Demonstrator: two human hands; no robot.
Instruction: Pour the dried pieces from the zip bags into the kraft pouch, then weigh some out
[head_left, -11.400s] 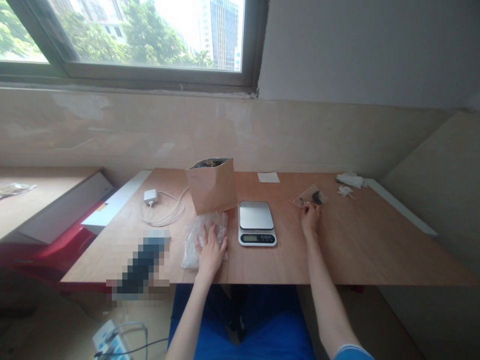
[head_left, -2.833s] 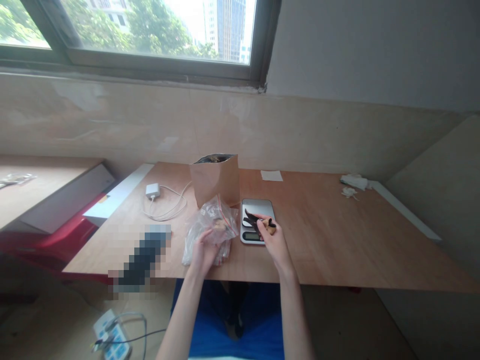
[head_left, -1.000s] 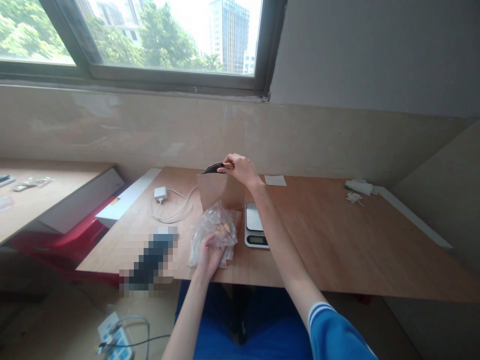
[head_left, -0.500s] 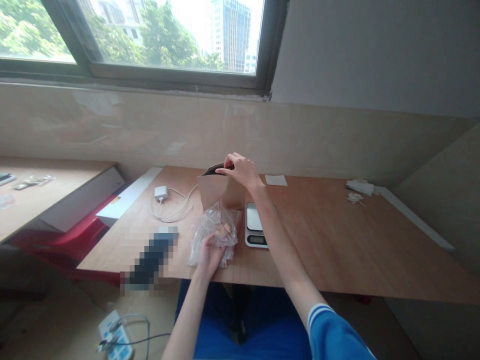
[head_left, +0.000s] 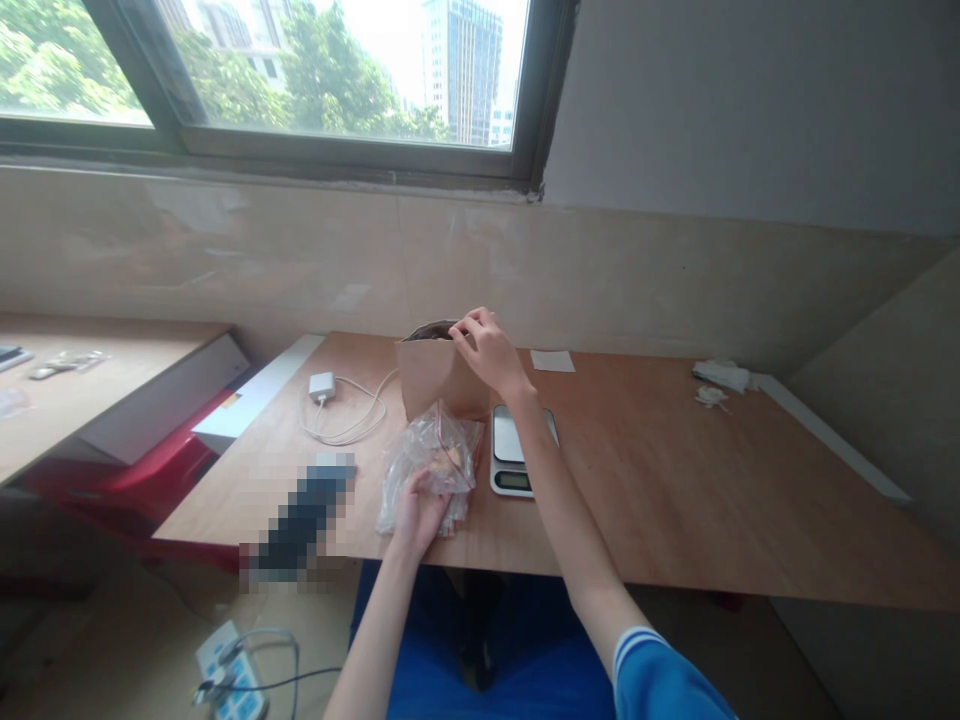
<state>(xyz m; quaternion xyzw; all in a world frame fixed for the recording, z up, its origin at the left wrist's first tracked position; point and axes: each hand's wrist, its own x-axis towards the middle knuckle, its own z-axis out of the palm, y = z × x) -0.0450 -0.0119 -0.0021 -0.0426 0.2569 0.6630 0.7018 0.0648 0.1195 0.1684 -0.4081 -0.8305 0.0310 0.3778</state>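
My left hand (head_left: 420,510) is closed around a clear zip bag (head_left: 401,470) with a red seal line. Small tan pieces (head_left: 446,460) show inside this bag, too blurred to name. More clear bags seem to lie under it, their red-edged ends near my fingers. Behind it stands a brown paper bag (head_left: 435,375), upright with its top open; its contents are hidden. At that bag's right rim is my right hand (head_left: 484,345), its fingers bent together on the edge. A white kitchen scale (head_left: 514,450) lies below my right forearm, which partly covers it.
On the wooden table (head_left: 675,480), a white charger (head_left: 322,386) with a looped cable lies left and a blurred-out dark object (head_left: 304,520) sits nearer. A white paper (head_left: 553,361) lies behind the scale. A white bundle (head_left: 721,374) is at far right. A power strip (head_left: 232,670) rests on the floor.
My right hand has shifted slightly right and drawn its fingers together. The paper bag's rim has risen a little and its opening looks wider. My left hand has stayed put.
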